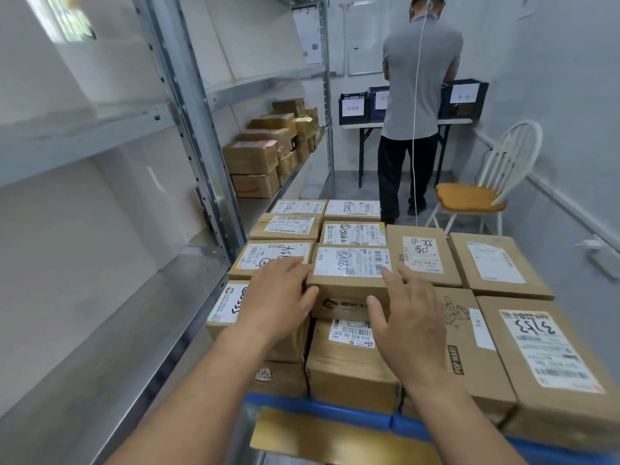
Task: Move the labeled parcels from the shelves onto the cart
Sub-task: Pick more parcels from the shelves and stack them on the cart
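My left hand [278, 297] and right hand [411, 318] press, fingers straight, on the labeled box [349, 273] between them; I think I am setting it down on the cart [318, 411]; next, let go gently.

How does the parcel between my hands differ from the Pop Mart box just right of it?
The parcel, flanked by your left hand and right hand, is smaller than the Pop Mart box. White paper with handwriting covers most of the parcel's top; the Pop Mart box shows a printed drawing, black lettering on its side and only a narrow white strip. Both are brown cardboard and sit on the cart.
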The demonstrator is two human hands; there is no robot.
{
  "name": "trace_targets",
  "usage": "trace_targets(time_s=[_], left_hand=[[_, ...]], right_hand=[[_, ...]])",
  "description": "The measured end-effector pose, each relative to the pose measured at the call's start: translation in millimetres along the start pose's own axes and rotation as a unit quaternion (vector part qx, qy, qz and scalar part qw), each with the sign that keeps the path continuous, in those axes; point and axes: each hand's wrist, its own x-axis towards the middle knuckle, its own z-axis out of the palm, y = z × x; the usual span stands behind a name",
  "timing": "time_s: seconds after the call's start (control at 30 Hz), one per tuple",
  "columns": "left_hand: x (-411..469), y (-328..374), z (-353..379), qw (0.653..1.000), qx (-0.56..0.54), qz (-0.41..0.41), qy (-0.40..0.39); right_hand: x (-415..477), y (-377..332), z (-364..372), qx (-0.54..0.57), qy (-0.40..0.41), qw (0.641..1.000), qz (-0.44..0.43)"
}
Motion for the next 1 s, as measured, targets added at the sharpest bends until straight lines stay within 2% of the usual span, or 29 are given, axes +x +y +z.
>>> trace_targets(time_s=[0.1, 0.17, 0.27, 0.53, 0.77, 1.0], left_hand=[[-37.8, 6.8, 4.5, 0.998, -0.037, -0.024, 0.043], [-73.4, 8.9, 10.5, 0.991, -0.075, -0.06, 0.09], [-129.1, 3.5, 22.8, 0.982, -0.063, -0.116, 0.139], [-252.7, -10.5, 21.5, 0.952, 0.061, -0.272, 0.13], [-346.6, -15.7, -9.8, 0.889, 0.126, -0.407, 0.166], [-421.0, -22.8, -39.7, 0.836, 0.172, -0.493, 0.17]], right_hand=[[-12.9, -20.0, -8.2, 0.018, 0.042, 0.996, -0.07], [-26.8, -31.7, -13.8, 0.035, 0.03, 0.994, -0.101], [-53.9, -46.4, -20.6, 0.053, 0.002, 0.986, -0.155], [-130.9, -104.9, -25.9, 0.118, -0.086, 0.937, -0.318], [-175.4, -165.2, -40.4, 0.187, -0.121, 0.89, -0.398], [-214.1, -226.6, -58.8, 0.26, -0.123, 0.842, -0.457]])
